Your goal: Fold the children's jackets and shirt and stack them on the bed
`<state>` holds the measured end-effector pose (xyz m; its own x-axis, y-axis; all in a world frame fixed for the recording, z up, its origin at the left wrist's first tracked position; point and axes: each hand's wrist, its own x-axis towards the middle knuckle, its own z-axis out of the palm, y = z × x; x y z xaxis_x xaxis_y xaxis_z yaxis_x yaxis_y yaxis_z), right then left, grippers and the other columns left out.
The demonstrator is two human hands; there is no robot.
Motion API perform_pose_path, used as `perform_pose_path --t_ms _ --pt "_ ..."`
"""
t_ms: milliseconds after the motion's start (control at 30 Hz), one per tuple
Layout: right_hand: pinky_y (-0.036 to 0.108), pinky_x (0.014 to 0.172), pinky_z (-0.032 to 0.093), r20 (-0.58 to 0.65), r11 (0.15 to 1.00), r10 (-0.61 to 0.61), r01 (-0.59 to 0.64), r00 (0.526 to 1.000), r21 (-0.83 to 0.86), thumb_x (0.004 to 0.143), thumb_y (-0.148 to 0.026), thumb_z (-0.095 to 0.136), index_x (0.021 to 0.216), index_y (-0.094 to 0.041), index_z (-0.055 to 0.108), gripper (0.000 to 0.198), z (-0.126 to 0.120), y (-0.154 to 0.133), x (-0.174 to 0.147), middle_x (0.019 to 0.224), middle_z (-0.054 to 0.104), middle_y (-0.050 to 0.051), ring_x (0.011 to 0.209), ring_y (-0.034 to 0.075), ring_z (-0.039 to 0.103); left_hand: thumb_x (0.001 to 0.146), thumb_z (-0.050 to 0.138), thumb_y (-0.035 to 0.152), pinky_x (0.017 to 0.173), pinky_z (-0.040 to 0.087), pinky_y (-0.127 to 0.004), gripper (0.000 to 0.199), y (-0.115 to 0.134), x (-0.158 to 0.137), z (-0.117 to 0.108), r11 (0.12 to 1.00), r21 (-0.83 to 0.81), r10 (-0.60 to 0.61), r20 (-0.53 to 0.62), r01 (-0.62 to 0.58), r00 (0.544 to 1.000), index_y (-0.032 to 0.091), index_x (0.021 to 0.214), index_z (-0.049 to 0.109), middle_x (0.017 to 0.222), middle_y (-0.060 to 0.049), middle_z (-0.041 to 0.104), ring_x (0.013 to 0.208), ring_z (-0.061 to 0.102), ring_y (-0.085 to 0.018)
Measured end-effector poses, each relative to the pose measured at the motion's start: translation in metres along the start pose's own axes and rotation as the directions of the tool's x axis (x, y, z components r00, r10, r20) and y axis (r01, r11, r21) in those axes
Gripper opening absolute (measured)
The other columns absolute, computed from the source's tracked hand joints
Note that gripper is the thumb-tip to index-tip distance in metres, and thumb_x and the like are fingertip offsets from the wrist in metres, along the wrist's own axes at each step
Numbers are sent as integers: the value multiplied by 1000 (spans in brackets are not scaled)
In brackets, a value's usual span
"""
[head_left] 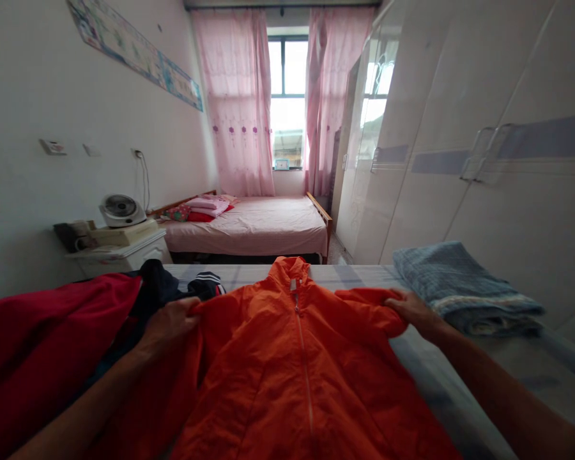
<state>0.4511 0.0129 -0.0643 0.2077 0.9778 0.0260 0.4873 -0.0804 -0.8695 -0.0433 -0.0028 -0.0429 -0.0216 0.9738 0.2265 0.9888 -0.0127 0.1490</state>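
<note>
An orange zip-up jacket (287,358) lies front side up across the near bed, its collar pointing away from me and its zip closed up to near the neck. My left hand (175,322) is closed on the sleeve at the left, by the shoulder. On the other side, my right hand (412,312) pinches the right sleeve, which is bunched and folded near the shoulder. The lower hem runs out of view at the bottom. Beside my left arm is a heap of red clothing (52,332) and dark clothing (156,281).
A folded blue-grey blanket (464,281) rests on the near bed (349,275), right of the jacket. Beyond stands a second bed (268,223) with folded pink bedding (208,206). A nightstand (146,250) carries a small fan (122,209). White wardrobes (436,128) line the right wall.
</note>
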Motion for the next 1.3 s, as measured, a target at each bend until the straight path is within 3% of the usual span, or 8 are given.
perform_pose_path --t_ms 167,267,467,567,733,1000,1167,1300 --pt "28 69 48 -452 997 -67 39 890 -69 71 -28 48 101 -16 55 33 -42 -23 43 92 64 8 78 16 59 91 34 32 76 43 -33 35 14 37 -51 987 153 13 -391 51 920 19 114 58 109 -10 57 99 55 -26" --pt "37 72 48 -546 988 -43 -44 837 -145 69 -28 51 97 -13 56 32 -49 -21 60 91 63 14 84 25 59 92 32 27 75 44 -36 38 26 57 -51 970 243 82 -415 24 906 15 116 58 104 -13 56 98 55 -29" --pt "42 94 41 -419 942 -179 33 890 -333 65 -28 59 110 -8 56 49 -15 4 1 120 55 22 118 34 48 86 44 24 93 44 -37 43 31 0 9 955 166 273 -167 -246 947 11 127 51 130 -16 49 116 50 -28" --pt "37 92 46 17 877 -314 297 949 -378 78 -41 52 119 -18 55 47 0 17 -73 126 55 13 108 27 56 87 47 44 93 47 -31 44 16 -71 36 926 -119 362 11 -358 932 27 127 52 134 -7 50 116 54 -23" --pt "42 102 39 448 717 -349 543 823 -438 69 -48 66 135 -34 44 71 7 47 -167 141 43 6 127 31 42 61 73 50 92 51 -36 91 0 -149 47 834 -268 507 29 -482 862 39 141 30 143 -5 42 120 51 -30" --pt "44 97 42 268 411 -540 527 798 -744 80 -25 49 132 -28 48 52 10 79 -186 136 50 7 123 27 47 71 52 14 94 49 -29 67 4 -167 56 902 -232 352 -90 -363 932 35 134 43 143 -2 42 120 52 -23" --pt "34 75 54 87 593 -358 299 930 -748 79 -20 39 131 -22 47 53 7 75 -190 124 58 9 100 24 63 69 52 17 81 56 -29 57 10 -166 41 942 -230 256 16 -246 966 32 123 57 118 0 65 98 66 -23" --pt "34 79 53 -21 705 -417 309 908 -638 80 -24 36 118 -27 55 43 -14 48 -186 121 57 7 105 24 60 78 54 32 84 55 -28 41 19 -169 23 844 -350 399 -95 -406 912 38 118 61 113 3 67 96 67 -23"
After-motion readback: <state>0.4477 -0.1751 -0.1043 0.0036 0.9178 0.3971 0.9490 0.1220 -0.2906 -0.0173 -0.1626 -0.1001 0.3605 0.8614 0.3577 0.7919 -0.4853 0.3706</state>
